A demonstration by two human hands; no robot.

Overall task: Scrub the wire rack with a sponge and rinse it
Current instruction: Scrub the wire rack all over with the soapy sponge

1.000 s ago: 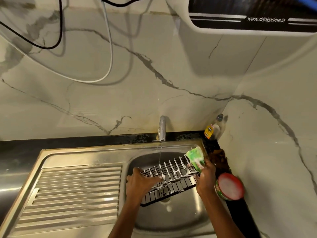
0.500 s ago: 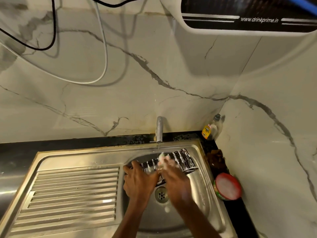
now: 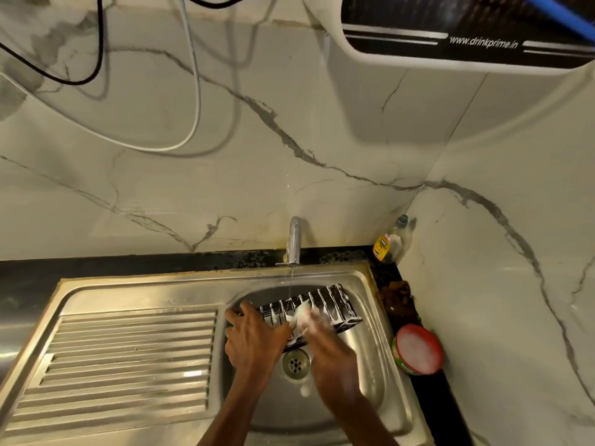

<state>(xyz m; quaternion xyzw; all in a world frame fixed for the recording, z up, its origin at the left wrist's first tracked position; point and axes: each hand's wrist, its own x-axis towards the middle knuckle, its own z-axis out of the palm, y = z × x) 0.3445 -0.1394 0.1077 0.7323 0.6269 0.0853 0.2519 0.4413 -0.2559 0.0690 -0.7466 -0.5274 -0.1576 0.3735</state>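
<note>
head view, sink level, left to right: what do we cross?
Ribbed drainboard → left hand gripping the wire rack's left end → right hand on the soapy wire rack → red-lidded tub on the counter. The sponge is blurred, lost in foam.

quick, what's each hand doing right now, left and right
Left hand: grips the left end of the wire rack in the sink.
Right hand: on the rack, blurred and foamy; its grip cannot be told.
</note>
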